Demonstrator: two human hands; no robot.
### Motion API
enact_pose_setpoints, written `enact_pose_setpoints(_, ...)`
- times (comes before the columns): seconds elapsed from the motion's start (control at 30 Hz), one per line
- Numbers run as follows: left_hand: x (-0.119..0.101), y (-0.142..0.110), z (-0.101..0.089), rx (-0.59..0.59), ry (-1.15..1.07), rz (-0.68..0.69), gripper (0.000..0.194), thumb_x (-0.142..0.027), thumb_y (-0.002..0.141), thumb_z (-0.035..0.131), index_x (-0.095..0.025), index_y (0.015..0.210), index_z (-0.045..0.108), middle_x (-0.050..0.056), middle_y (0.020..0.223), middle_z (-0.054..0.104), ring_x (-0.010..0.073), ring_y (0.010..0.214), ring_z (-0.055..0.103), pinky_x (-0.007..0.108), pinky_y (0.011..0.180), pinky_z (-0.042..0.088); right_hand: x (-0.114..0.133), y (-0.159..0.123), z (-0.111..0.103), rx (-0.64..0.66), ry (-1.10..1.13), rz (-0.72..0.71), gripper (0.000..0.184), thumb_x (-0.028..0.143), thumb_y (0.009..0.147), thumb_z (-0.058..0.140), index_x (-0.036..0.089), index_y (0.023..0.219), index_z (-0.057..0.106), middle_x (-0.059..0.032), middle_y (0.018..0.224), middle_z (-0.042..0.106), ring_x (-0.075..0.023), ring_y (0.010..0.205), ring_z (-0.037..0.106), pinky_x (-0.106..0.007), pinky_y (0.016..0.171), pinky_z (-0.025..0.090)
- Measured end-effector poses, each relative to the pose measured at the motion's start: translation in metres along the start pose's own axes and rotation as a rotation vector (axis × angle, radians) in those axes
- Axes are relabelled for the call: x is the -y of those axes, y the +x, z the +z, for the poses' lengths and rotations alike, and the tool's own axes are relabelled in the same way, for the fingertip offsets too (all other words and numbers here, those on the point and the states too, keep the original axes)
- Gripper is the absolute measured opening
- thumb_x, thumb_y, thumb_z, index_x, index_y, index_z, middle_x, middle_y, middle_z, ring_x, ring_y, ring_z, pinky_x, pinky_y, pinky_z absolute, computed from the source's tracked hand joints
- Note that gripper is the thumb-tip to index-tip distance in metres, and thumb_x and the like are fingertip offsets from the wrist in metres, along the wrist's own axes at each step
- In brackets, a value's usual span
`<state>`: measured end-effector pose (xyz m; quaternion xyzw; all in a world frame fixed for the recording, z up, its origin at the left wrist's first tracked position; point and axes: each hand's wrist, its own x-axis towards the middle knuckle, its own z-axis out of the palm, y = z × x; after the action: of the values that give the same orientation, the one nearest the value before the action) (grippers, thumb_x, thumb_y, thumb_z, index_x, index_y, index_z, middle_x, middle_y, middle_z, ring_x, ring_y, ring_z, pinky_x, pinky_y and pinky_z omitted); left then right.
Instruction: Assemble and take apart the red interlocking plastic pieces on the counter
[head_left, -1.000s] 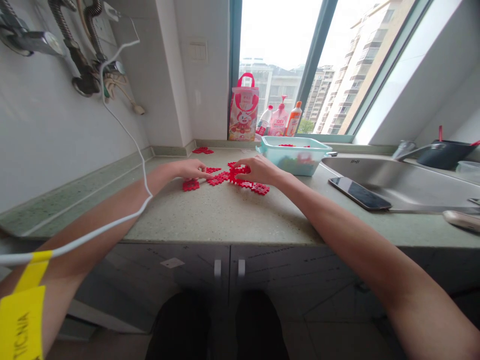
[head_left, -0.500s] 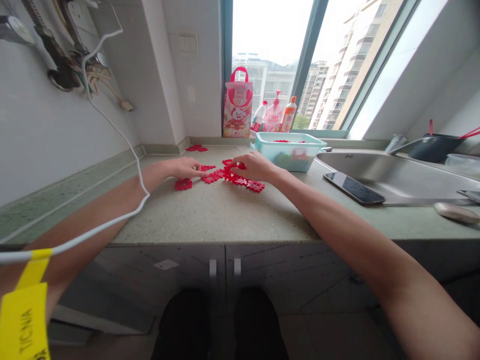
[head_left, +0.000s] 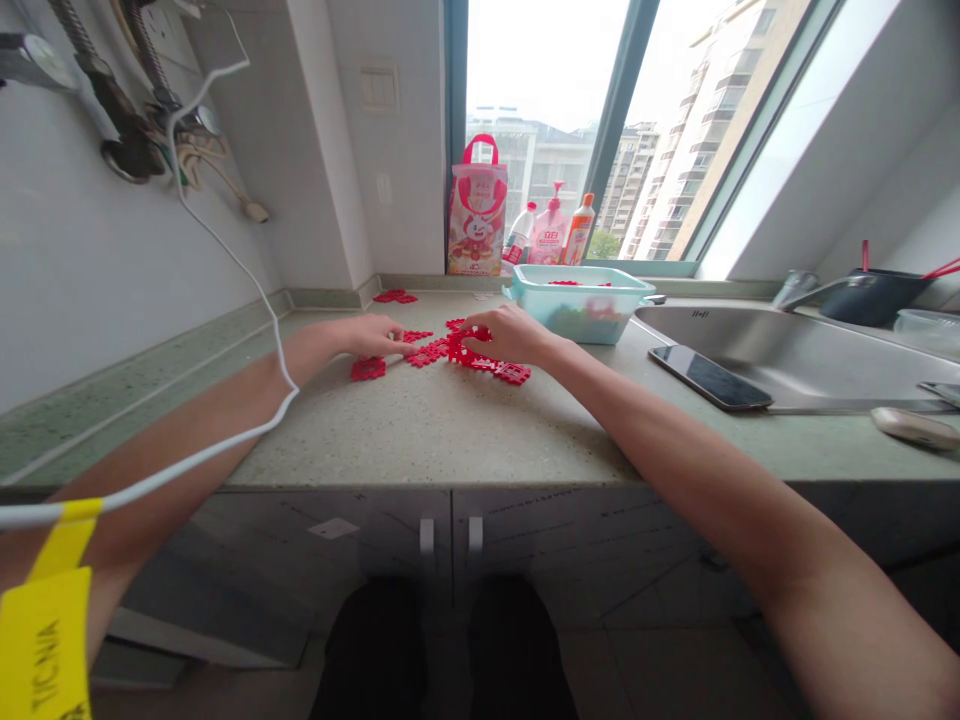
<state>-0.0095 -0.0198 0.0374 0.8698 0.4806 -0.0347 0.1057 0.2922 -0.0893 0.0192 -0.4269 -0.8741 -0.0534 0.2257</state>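
- A speckled green stone surface point(head_left: 435, 430) is spread across the middle of the frame. A steel sink point(head_left: 780, 350) is set into it at right, and one window point(head_left: 540, 130) is seen at upper centre.
- One teal plastic tub point(head_left: 577, 320) is placed at the back of the surface, right of centre, with red and other coloured contents partly seen inside.
- One red-handled gift bag point(head_left: 477, 215) and three bottles point(head_left: 551, 235) are lined up on the window sill, behind the tub.
- One black smartphone point(head_left: 709, 377) is laid on the surface at right, just beside the sink, and one pale oblong object point(head_left: 911, 428) is seen near the right edge.
- One white cable point(head_left: 225, 260) is draped from the upper left across the left forearm, and one yellow tag point(head_left: 45, 640) hangs at lower left.
- The right hand point(head_left: 506, 335) is curved over one linked chain of red plastic pieces point(head_left: 480, 358) at centre, and the grip appears clenched on it.
- The left hand point(head_left: 371, 337) is laid at the chain's left end, its fingertips point(head_left: 401, 347) beside a small red piece. Whether that grip is closed cannot be told.
- Two separate red pieces are seen: one point(head_left: 367, 369) below the left hand, one point(head_left: 394, 296) further back.
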Motion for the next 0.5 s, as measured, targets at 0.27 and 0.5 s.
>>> enact_pose_setpoints(0.27, 0.0033, 0.0015, 0.0008, 0.043, -0.037, -0.009, 0.066, -0.085, 0.086, 0.057, -0.021, 0.097, 0.074, 0.008, 0.078, 0.072, 0.0213, 0.062, 0.062, 0.031, 0.059, 0.039, -0.0004, 0.0009, 0.0010, 0.012, 0.002, 0.009, 0.034, 0.036, 0.097, 0.066, 0.026, 0.122, 0.086, -0.0074, 0.095, 0.084, -0.0189, 0.080, 0.068, -0.032, 0.073, 0.040)
enact_pose_setpoints(0.5, 0.0000, 0.0038, 0.0002, -0.006, 0.060, 0.036, 0.064, -0.083, 0.085, 0.057, -0.021, 0.086, 0.071, 0.009, 0.078, 0.071, 0.0218, 0.065, 0.061, 0.032, 0.061, 0.036, -0.0007, 0.0010, 0.0028, -0.004, -0.003, -0.048, 0.037, 0.036, 0.099, 0.062, 0.024, 0.124, 0.086, -0.0093, 0.097, 0.085, -0.0189, 0.077, 0.066, -0.033, 0.073, 0.039)
